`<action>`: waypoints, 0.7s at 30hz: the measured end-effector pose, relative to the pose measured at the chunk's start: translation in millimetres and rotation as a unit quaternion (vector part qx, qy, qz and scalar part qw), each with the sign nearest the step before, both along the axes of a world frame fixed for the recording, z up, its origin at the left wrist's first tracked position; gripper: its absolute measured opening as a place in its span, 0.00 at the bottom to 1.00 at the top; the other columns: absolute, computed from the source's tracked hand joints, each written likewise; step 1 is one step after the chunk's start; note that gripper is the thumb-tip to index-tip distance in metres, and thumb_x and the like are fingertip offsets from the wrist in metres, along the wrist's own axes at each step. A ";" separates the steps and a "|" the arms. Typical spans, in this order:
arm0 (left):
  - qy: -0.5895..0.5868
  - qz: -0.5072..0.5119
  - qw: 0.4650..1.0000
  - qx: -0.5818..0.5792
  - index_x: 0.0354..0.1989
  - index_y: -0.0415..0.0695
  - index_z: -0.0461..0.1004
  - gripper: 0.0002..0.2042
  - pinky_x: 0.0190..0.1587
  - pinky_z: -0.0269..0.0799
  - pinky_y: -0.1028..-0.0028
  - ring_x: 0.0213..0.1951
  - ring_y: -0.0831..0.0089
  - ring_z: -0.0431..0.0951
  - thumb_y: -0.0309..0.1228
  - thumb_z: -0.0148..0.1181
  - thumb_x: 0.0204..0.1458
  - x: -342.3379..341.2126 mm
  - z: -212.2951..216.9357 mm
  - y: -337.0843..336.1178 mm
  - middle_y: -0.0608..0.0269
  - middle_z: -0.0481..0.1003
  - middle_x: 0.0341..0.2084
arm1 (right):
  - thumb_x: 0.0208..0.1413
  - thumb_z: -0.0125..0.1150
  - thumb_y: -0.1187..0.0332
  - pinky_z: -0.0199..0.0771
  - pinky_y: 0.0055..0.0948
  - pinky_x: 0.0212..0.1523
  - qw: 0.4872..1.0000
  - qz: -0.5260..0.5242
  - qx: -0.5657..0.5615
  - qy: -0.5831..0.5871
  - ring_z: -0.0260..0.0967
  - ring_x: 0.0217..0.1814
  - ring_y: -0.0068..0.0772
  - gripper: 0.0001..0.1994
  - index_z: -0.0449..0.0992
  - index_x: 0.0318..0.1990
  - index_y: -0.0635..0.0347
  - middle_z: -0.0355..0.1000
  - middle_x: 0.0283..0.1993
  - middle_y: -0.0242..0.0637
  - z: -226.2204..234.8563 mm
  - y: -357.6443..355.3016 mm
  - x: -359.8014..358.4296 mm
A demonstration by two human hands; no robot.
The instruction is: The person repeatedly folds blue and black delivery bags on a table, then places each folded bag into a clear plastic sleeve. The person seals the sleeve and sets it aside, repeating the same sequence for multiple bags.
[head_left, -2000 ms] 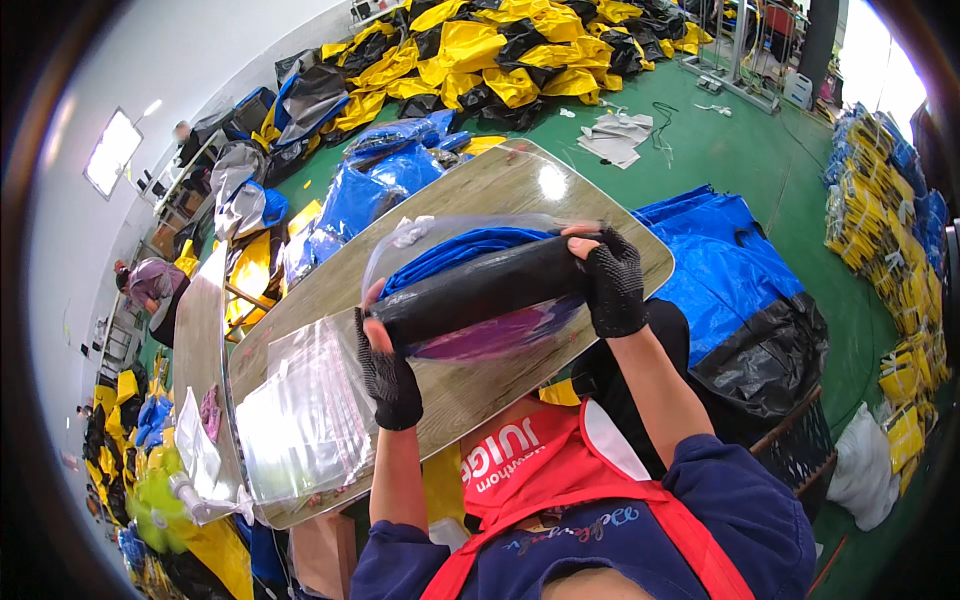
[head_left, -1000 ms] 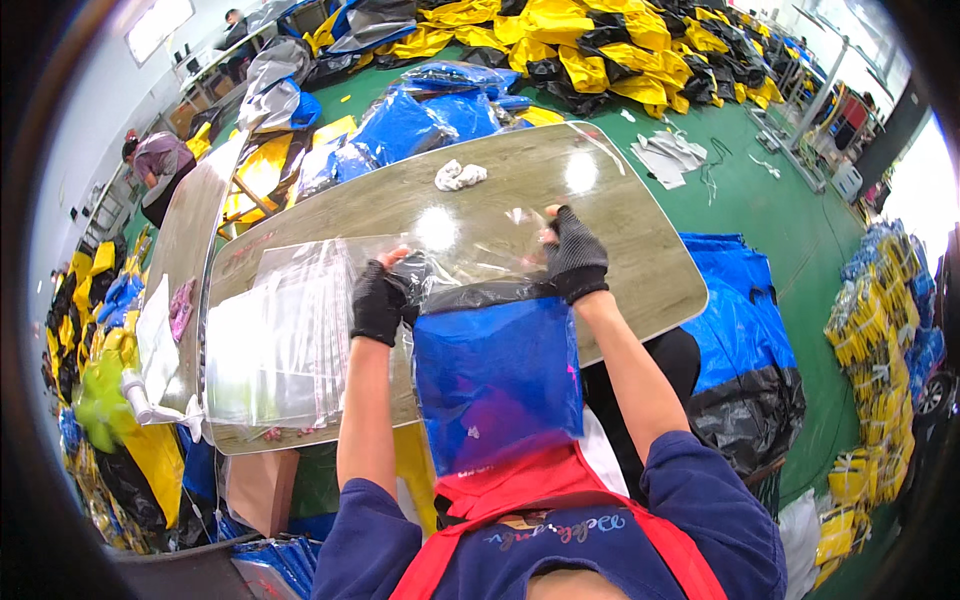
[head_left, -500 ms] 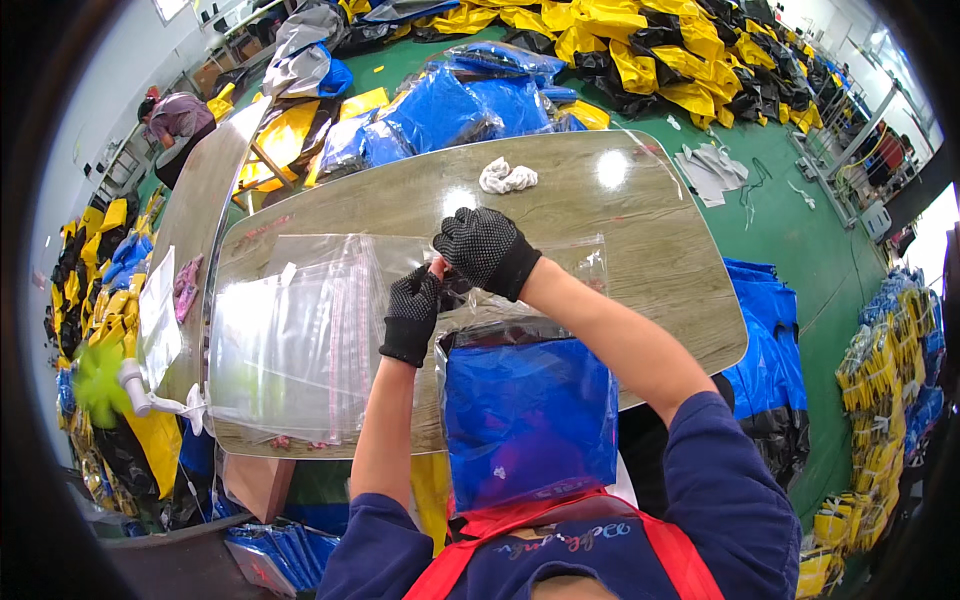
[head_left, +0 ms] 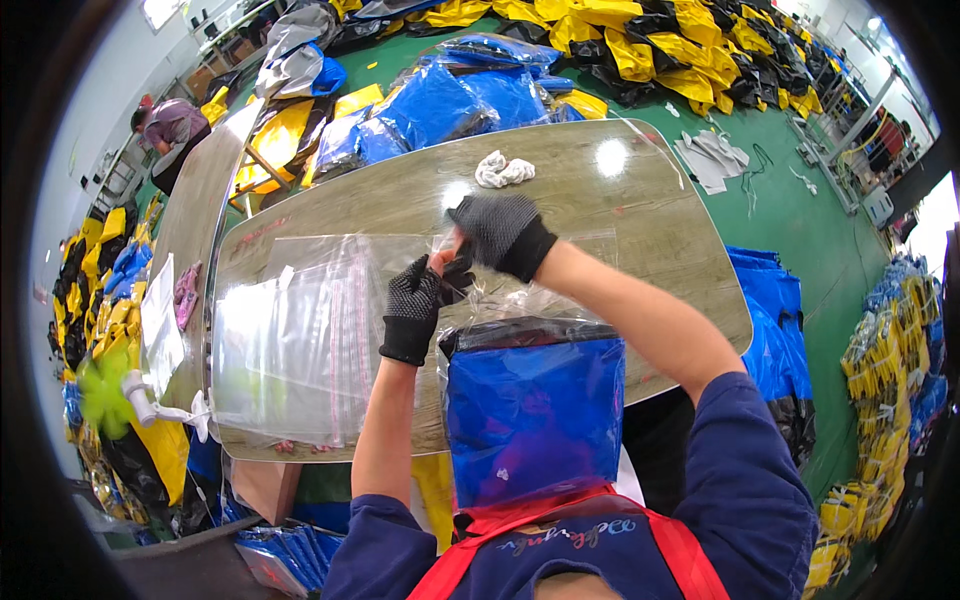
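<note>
A clear plastic bag [head_left: 540,415] with a folded blue sheet and a dark strip inside leans over the table's near edge against my body. Its loose upper end is stretched out on the tabletop. My left hand [head_left: 412,312], in a black dotted glove with bare fingertips showing, is closed on the left corner of that end. Just beyond it, my right hand [head_left: 500,236], gloved the same way, has its fingers curled at the same edge, somewhat blurred. Fine detail between the two sets of fingertips cannot be made out.
Flat clear bags [head_left: 290,350] are stacked on the left of the wood-grain table [head_left: 600,265]. A crumpled white cloth [head_left: 505,170] lies farther back. A small green fan [head_left: 105,390] stands at the left edge. Blue packages [head_left: 440,105] are heaped behind the table.
My right hand has shifted slightly and is now blurred by motion. My left hand stays at the bag's corner. The whole view has moved a little.
</note>
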State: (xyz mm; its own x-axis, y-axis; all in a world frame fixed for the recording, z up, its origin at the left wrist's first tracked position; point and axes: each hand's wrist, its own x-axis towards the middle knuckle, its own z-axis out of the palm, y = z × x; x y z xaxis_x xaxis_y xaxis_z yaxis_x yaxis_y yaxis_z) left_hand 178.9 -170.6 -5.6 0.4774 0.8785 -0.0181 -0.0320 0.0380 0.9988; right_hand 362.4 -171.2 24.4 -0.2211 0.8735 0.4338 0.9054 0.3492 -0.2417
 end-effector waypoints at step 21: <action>-0.008 -0.048 0.982 -0.182 0.57 0.39 0.65 0.21 0.32 0.74 0.77 0.31 0.74 0.78 0.40 0.49 0.59 -32.2 45.5 15.2 0.54 0.71 0.52 | 0.61 0.51 0.58 0.73 0.22 0.41 0.540 -0.039 -0.268 0.797 0.73 0.44 0.26 0.20 0.69 0.54 0.61 0.70 0.55 0.43 -12.7 -145.4 117.0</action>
State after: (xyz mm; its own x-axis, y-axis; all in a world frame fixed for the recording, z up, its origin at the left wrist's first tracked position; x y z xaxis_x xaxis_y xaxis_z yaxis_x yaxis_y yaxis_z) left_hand 146.7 -155.4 39.9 0.5598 0.7663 -0.3152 -0.0258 0.3964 0.9177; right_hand 479.4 -316.6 11.7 0.1063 0.9480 -0.3001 -0.5956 -0.1810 -0.7826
